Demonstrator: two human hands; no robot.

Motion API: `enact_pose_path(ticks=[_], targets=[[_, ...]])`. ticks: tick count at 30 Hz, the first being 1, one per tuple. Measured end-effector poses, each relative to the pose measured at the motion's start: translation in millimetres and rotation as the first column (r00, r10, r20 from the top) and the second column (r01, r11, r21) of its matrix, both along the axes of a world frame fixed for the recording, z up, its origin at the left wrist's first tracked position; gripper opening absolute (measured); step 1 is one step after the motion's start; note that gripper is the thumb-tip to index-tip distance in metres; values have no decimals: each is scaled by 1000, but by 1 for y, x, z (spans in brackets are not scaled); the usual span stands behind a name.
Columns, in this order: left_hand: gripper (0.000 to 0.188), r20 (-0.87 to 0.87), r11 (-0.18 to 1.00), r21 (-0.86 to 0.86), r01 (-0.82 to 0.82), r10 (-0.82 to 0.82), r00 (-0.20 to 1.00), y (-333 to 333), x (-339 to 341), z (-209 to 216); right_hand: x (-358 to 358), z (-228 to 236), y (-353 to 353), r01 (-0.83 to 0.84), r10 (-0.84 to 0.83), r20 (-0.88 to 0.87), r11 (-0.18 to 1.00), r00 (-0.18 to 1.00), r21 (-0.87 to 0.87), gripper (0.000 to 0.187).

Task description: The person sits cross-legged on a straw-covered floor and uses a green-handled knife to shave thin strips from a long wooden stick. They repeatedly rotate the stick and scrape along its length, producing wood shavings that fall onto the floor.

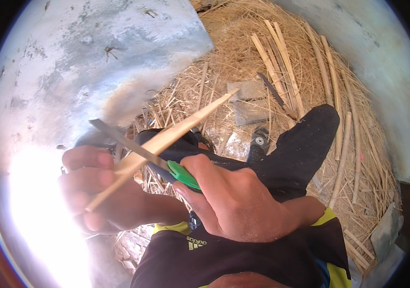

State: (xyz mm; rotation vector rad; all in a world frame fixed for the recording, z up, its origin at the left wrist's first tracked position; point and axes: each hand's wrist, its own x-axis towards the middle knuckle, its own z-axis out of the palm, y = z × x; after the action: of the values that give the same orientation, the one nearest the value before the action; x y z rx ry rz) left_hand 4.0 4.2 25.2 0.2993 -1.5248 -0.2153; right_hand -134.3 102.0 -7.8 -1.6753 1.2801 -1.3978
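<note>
My left hand [111,192] is closed around a split bamboo strip [185,129], pale and tapering to a point at its far right end. The strip slants up across my lap, and a short end sticks out past my fingers at the lower left. My right hand [238,201] is wrapped round the green handle of a knife [182,174]. Its narrow grey blade crosses the strip just beyond my left fingers and points to the far left. Whether the edge is cutting into the bamboo I cannot tell.
Straw-like shavings [229,38] cover the ground. Bamboo strips [281,67] and several poles [342,158] lie at the right. A dark blade [270,90] rests near grey slabs [250,108]. Weathered walls [133,43] stand left and right; my black-trousered leg [305,139] extends ahead.
</note>
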Motion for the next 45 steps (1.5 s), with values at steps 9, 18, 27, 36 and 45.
enact_pose_path(ticks=[9,18,27,36,45], targets=[[37,90,969,-68,-236,242,966,9,0,7,2,-28,-2,174,-151,-278,983,949,58,19],[32,-60,970,-25,-242,241,969,10,-4,-10,10,-27,-1,99,-103,-102,994,989,-40,20],[35,-70,917,36,-398,400,914,7,3,-9,3,-47,-17,194,-180,-216,980,960,46,19],[41,-101,921,113,-374,385,917,5,-2,-2,-10,-73,-36,248,-225,-253,966,941,65,20],[39,-107,944,119,-307,319,942,10,-16,5,-26,-125,-54,333,-238,-386,921,891,201,24]])
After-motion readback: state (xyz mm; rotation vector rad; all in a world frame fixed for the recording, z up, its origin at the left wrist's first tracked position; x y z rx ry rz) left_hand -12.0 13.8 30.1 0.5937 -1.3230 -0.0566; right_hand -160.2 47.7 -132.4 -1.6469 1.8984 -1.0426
